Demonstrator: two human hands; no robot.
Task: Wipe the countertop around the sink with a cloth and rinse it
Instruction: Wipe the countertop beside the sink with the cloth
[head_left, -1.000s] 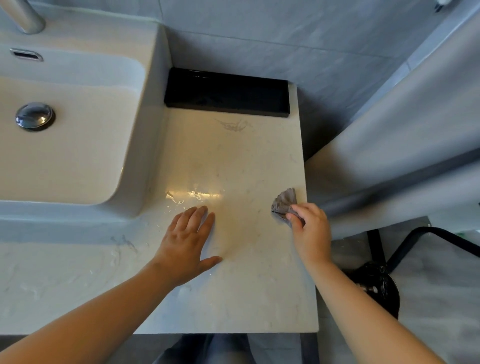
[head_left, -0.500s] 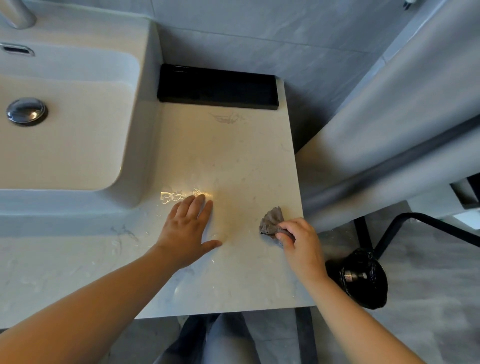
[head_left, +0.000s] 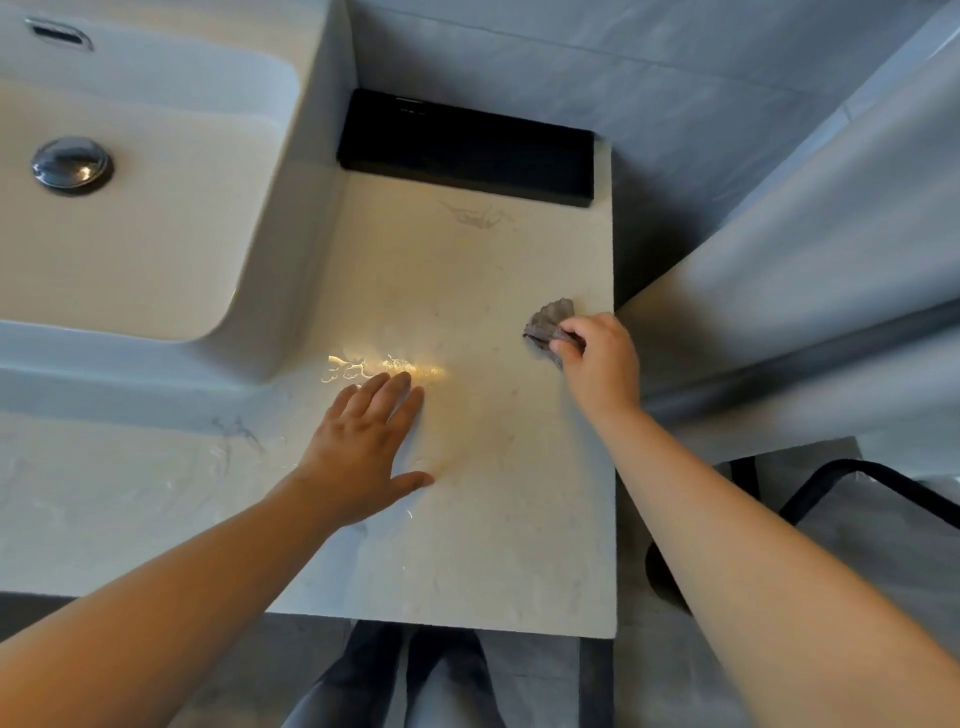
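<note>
Now, right hand (head_left: 602, 364) pinches cloth (head_left: 550, 317) at the right table (head_left: 467, 545) edge, sink (head_left: 311, 208) well leftward; left hand (head_left: 363, 441) lies flat.

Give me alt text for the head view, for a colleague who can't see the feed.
The right hand holds a crumpled grey cloth on the pale countertop near its right edge, while the left hand rests flat beside a wet patch. A sink sits to the left and a black tray at the back wall.
</note>
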